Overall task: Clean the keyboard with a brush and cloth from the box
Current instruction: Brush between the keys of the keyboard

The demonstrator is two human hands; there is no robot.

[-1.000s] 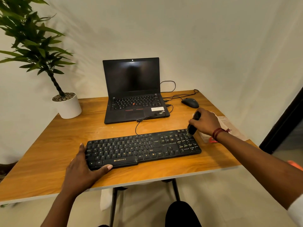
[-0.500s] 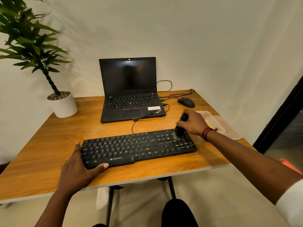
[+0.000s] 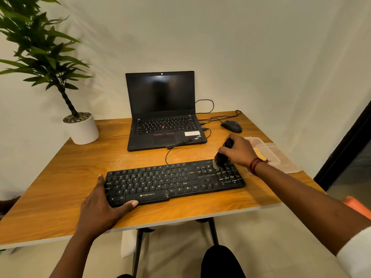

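A black keyboard (image 3: 172, 181) lies across the near part of the wooden table (image 3: 60, 177). My left hand (image 3: 100, 205) presses flat on its left end, thumb along the front edge. My right hand (image 3: 239, 150) is closed around a black brush (image 3: 220, 158), whose bristles touch the keys at the keyboard's upper right, by the number pad. Behind that hand sits a clear plastic box (image 3: 269, 151) with a yellow cloth (image 3: 260, 155) partly showing inside.
An open black laptop (image 3: 162, 117) stands behind the keyboard, cables trailing to its right. A black mouse (image 3: 231, 126) lies at the back right. A potted plant (image 3: 81, 128) occupies the back left corner. The table's right edge is close to the box.
My right hand has swept the brush leftward from the keyboard's right end and now holds it near the number pad's top. My left hand stays on the keyboard's left end.
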